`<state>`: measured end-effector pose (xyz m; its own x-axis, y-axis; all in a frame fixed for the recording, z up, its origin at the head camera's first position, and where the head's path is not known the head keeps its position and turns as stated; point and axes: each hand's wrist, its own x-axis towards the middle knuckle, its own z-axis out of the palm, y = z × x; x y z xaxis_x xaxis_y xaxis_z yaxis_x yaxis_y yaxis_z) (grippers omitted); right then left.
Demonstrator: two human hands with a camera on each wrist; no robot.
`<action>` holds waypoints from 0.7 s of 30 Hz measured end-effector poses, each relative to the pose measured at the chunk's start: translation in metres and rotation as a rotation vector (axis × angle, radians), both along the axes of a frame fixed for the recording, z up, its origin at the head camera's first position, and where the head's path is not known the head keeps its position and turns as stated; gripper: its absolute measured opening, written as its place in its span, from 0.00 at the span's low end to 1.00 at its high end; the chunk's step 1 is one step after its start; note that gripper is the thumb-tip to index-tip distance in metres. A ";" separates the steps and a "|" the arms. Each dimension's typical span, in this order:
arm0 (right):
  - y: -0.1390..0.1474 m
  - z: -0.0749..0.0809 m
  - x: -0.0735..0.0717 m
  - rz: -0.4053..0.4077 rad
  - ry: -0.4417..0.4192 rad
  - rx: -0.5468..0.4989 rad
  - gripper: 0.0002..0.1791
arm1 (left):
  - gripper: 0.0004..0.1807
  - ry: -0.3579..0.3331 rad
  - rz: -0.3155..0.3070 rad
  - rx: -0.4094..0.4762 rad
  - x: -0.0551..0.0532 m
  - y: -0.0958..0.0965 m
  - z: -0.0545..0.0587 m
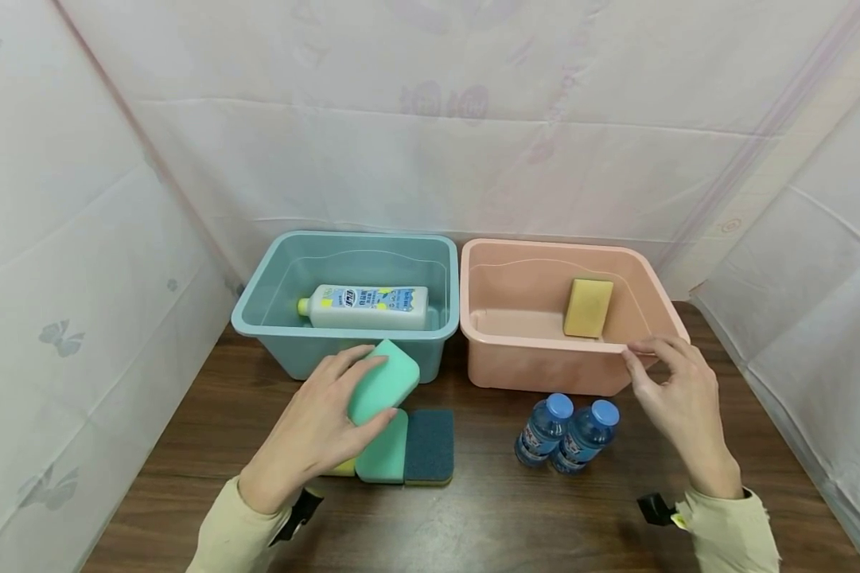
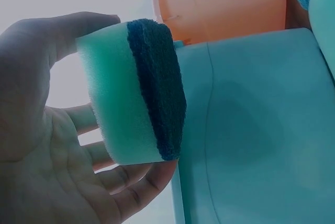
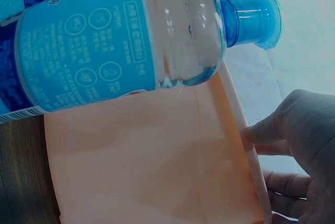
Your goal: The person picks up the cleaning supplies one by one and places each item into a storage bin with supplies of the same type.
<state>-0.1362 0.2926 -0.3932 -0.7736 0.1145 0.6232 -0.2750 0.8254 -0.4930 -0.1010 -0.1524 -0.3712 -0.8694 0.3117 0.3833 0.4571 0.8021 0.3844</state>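
Observation:
My left hand (image 1: 315, 422) grips a green sponge (image 1: 387, 380) between thumb and fingers, just in front of the teal bin (image 1: 344, 341). A dark scouring layer (image 2: 159, 93) backs this sponge in the left wrist view. Below it on the table lie a green sponge (image 1: 385, 455), a dark-topped sponge (image 1: 430, 444) and a partly hidden yellow one (image 1: 342, 468). My right hand (image 1: 680, 398) pinches the front rim of the pink bin (image 1: 537, 362) near its right corner. Inside that bin a yellow sponge (image 1: 589, 308) leans on the wall.
A white bottle with a yellow cap (image 1: 368, 307) lies on its side in the teal bin. Two small blue-capped water bottles (image 1: 542, 430) stand side by side in front of the pink bin. White sheeting (image 1: 430, 159) hangs behind the wooden table (image 1: 501, 509).

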 end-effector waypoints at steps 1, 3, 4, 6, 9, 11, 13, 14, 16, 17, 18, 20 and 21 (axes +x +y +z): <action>0.000 0.000 0.000 0.001 0.001 -0.001 0.08 | 0.37 -0.001 -0.002 0.002 0.000 0.001 0.001; 0.000 0.000 0.000 0.003 0.002 -0.001 0.08 | 0.37 -0.002 -0.009 0.007 -0.001 0.004 0.002; 0.000 -0.001 0.000 0.003 0.001 -0.001 0.08 | 0.37 -0.002 -0.013 0.008 -0.002 0.005 0.003; 0.000 -0.001 0.000 0.004 0.000 -0.001 0.08 | 0.37 -0.003 -0.022 0.008 -0.002 0.008 0.004; 0.000 -0.001 0.000 0.006 -0.003 0.000 0.07 | 0.37 -0.004 -0.029 0.009 -0.003 0.011 0.005; 0.000 -0.001 0.000 0.006 -0.005 0.000 0.07 | 0.37 -0.004 -0.032 0.009 -0.003 0.013 0.006; 0.000 0.000 0.000 0.004 -0.006 -0.001 0.08 | 0.37 -0.006 -0.033 0.013 -0.002 0.015 0.007; 0.000 0.000 0.000 0.004 -0.007 -0.001 0.08 | 0.37 -0.009 -0.034 0.014 -0.002 0.016 0.007; 0.000 0.000 0.000 0.003 -0.007 -0.002 0.08 | 0.37 -0.014 -0.039 0.017 -0.002 0.017 0.008; 0.000 0.000 0.000 0.002 -0.007 -0.002 0.08 | 0.37 -0.018 -0.042 0.017 -0.002 0.018 0.008; 0.000 0.000 0.000 0.002 -0.007 -0.003 0.07 | 0.37 -0.021 -0.044 0.018 -0.003 0.019 0.008; 0.000 0.000 0.000 0.004 -0.008 -0.003 0.08 | 0.37 -0.027 -0.050 0.018 -0.003 0.021 0.009; 0.000 -0.001 0.001 0.004 -0.009 -0.003 0.08 | 0.37 -0.031 -0.054 0.019 -0.003 0.022 0.009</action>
<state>-0.1357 0.2928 -0.3938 -0.7793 0.1134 0.6163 -0.2738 0.8230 -0.4977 -0.1040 -0.1304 -0.3618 -0.8633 0.3514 0.3623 0.4869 0.7691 0.4141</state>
